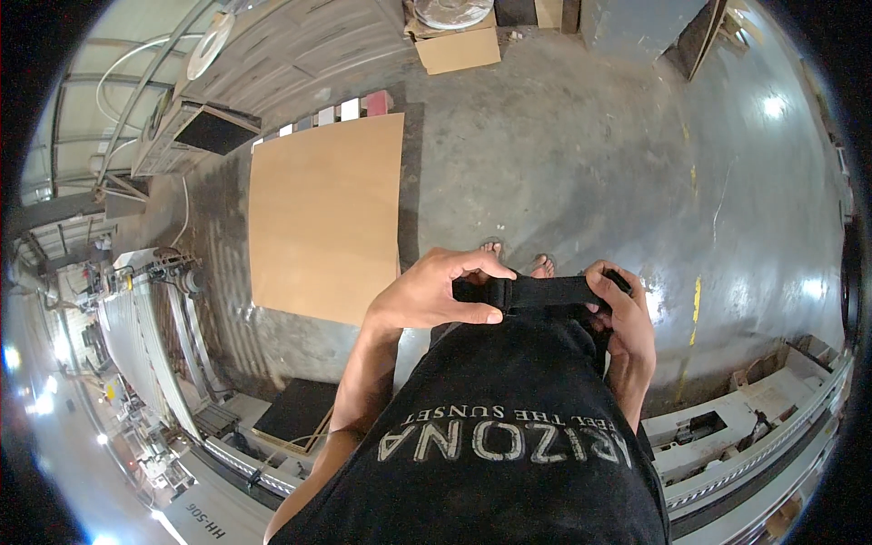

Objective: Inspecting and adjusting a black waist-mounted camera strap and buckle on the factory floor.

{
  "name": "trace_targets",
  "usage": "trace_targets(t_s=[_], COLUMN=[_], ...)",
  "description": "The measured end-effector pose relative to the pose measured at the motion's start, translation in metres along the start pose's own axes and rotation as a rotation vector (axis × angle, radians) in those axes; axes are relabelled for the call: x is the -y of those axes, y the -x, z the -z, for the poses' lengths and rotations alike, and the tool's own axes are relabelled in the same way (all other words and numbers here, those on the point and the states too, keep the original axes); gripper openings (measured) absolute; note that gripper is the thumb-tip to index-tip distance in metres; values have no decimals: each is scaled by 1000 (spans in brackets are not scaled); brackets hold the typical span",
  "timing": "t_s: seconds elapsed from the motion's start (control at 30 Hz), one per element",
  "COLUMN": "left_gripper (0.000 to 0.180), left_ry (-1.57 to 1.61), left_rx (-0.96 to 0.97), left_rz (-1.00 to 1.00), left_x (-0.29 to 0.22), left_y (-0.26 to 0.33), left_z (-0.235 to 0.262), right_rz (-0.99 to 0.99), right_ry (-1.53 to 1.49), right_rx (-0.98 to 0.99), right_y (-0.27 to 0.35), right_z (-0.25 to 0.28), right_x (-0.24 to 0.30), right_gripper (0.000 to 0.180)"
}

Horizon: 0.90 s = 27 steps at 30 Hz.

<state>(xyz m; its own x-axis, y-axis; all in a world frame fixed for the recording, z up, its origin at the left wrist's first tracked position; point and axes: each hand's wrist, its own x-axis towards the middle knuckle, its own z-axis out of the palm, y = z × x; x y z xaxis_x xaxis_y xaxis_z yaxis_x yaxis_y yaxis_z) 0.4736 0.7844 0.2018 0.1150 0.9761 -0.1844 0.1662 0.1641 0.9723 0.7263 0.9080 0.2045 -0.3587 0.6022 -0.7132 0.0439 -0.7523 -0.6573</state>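
Note:
A black strap (554,291), wide and flat like a belt, stretches across in front of my waist. My left hand (431,289) pinches its left part, thumb below and index finger above, around a dark buckle-like piece (500,292). At the strap's other end my right hand (623,298) is closed, its fingers wrapped round the black band. The strap runs taut between the two hands. Just beneath it is my black shirt (509,381) with pale lettering. What lies inside the right fist is partly hidden.
A large tan board (325,213) lies low to the left, on a row of blocks (350,110). Long machines with rails (150,341) stand at the left and lower right (736,445). Grey concrete floor (563,136) spreads ahead, with a cardboard box (459,52) at the far side.

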Motion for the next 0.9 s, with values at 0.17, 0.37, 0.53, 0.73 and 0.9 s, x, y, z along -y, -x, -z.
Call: trace_targets(t_s=[0.17, 0.37, 0.53, 0.73, 0.9], left_gripper=[43, 44, 44, 44, 43], left_ry=[29, -119, -159, -117, -182], left_rx=[-24, 78, 127, 100, 130], left_rz=[-39, -10, 19, 16, 0], left_x=[3, -13, -21, -22, -24], left_y=[-1, -3, -9, -6, -5], left_z=[-3, 3, 2, 2, 5], right_rz=[24, 360, 276, 138, 203], right_ry=[103, 605, 673, 885, 654], right_rx=[99, 268, 587, 612, 705], right_y=[-7, -8, -8, -4, -11], right_z=[9, -1, -24, -33, -25], right_x=[-5, 8, 2, 13, 4], right_gripper=[16, 34, 36, 32, 23])
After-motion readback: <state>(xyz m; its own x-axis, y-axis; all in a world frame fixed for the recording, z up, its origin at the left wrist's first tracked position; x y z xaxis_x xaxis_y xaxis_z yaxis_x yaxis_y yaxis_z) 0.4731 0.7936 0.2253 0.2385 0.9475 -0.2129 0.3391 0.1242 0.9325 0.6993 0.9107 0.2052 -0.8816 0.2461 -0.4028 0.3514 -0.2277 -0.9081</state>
